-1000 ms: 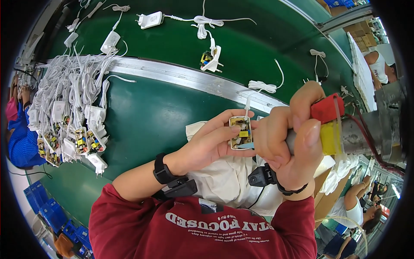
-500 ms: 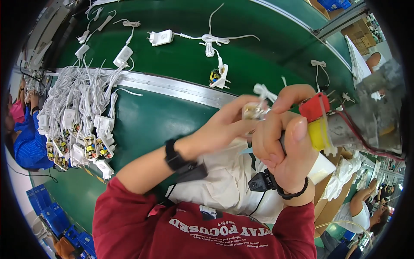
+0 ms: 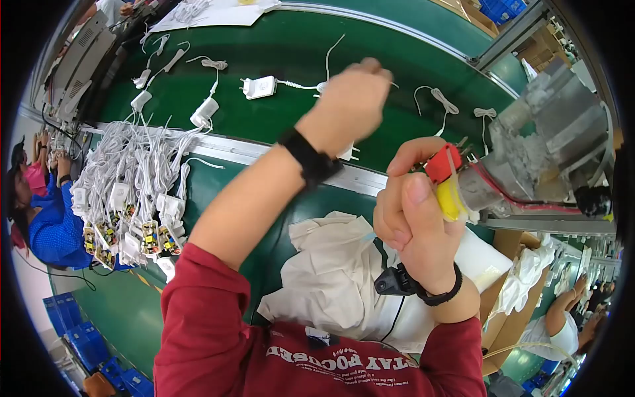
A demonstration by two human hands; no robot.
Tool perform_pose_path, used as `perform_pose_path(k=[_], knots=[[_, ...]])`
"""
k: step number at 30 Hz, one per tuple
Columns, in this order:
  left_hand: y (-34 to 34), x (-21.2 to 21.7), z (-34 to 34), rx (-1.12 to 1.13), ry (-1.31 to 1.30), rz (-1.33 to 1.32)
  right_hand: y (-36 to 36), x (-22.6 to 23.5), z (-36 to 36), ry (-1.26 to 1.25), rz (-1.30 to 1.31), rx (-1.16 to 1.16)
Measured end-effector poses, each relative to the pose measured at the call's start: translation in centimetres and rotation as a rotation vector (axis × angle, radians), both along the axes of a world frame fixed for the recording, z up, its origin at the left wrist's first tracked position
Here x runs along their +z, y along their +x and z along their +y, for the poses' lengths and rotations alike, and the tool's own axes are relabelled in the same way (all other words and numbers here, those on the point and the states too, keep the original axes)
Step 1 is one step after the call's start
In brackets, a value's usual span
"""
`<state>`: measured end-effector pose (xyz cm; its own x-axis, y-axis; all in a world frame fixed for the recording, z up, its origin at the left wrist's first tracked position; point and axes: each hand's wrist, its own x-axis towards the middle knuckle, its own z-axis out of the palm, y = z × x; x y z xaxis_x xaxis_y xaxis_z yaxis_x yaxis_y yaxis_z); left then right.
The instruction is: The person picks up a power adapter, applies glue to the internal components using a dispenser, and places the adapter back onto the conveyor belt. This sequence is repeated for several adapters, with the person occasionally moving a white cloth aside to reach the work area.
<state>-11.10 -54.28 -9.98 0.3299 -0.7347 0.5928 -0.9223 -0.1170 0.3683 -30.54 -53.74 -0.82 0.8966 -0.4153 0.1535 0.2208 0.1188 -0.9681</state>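
My left hand (image 3: 354, 106), back turned up and slightly blurred, is over the green belt (image 3: 278, 53). Its fingers are largely hidden, so what they hold does not show. Beneath it, parts of a white plug adapter with metal prongs (image 3: 352, 154) and its cord stick out. My right hand (image 3: 423, 225) is closed around a handheld grey tool (image 3: 486, 185) with a red switch (image 3: 444, 163) and a yellow band (image 3: 450, 198); the thumb lies near the switch. Beyond the right hand, a tied white cord (image 3: 444, 100) lies on the belt, its lower end behind my fingers.
Left lies a heap of white cords (image 3: 142, 159) with adapters showing bare circuit boards (image 3: 152, 238). More adapters (image 3: 261, 87) lie along the belt behind a metal rail (image 3: 231, 147). Cream cloth (image 3: 331, 278) covers my lap. A cardboard box (image 3: 506, 317) stands right; a co-worker in blue (image 3: 56, 225) sits left.
My left hand has moved away from the tool, up and left over the belt. The small part it held beside the tool is out of sight. My right hand stays at the tool.
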Motion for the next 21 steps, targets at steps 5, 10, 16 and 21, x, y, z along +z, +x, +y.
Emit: perform_pose_path(k=[5, 10, 16, 21], knots=[[4.8, -1.5, 1.0, 0.11, 0.367, -0.038, 0.0, 0.0, 0.2, 0.001, -0.005, 0.029], [7.5, -0.1, 0.4, 0.367, 0.25, 0.078, 0.1, -0.3, 0.1, 0.012, -0.031, 0.007], [6.2, 0.9, 2.7, 0.431, -0.093, 0.106, 0.1, -0.5, 0.1, -0.004, -0.045, 0.001], [-3.2, -1.5, 5.2, 0.161, 0.212, 0.211, 0.3, -0.2, -0.1, -0.041, -0.05, -0.017]])
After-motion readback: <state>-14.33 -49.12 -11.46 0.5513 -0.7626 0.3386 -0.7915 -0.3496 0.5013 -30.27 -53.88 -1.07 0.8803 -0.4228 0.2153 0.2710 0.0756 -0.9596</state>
